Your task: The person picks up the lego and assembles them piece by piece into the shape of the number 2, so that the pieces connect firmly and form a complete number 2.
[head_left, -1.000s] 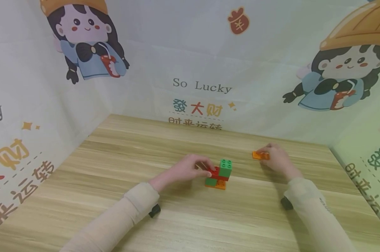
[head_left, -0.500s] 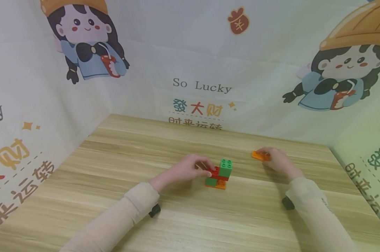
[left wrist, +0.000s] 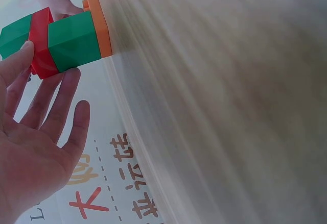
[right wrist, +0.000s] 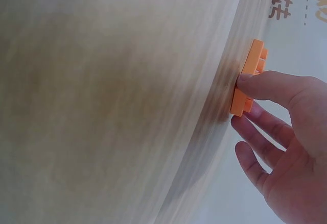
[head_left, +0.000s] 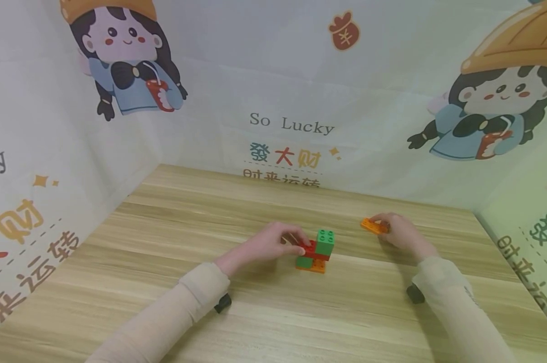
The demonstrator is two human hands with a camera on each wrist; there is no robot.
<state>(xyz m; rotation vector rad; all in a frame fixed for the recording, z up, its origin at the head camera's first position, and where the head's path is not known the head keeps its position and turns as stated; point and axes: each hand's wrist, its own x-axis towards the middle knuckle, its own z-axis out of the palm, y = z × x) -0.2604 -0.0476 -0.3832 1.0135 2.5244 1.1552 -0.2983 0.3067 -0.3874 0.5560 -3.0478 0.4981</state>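
A small stack of toy building bricks stands on the table in the head view. Its flat orange brick [head_left: 318,268] is at the bottom, a green brick [head_left: 304,262] above its left part. Across that lies a red brick [left wrist: 43,50], topped at the right by another green brick [head_left: 325,243]. My left hand [head_left: 273,242] pinches the red brick between thumb and fingers. Farther back and to the right, my right hand [head_left: 402,234] holds a separate flat orange brick [head_left: 370,225]. The right wrist view shows its studs facing up and the thumb [right wrist: 265,86] along its side.
The wooden table [head_left: 164,227] meets printed cloth walls [head_left: 209,101] at the back and both sides. Below each cuff shows a black wrist device [head_left: 223,302]. Bare tabletop separates the stack from the loose orange brick.
My right hand has turned the loose orange brick slightly, so it now lies more at a slant, and its grip has shifted a little. The left hand and stack stay in place.
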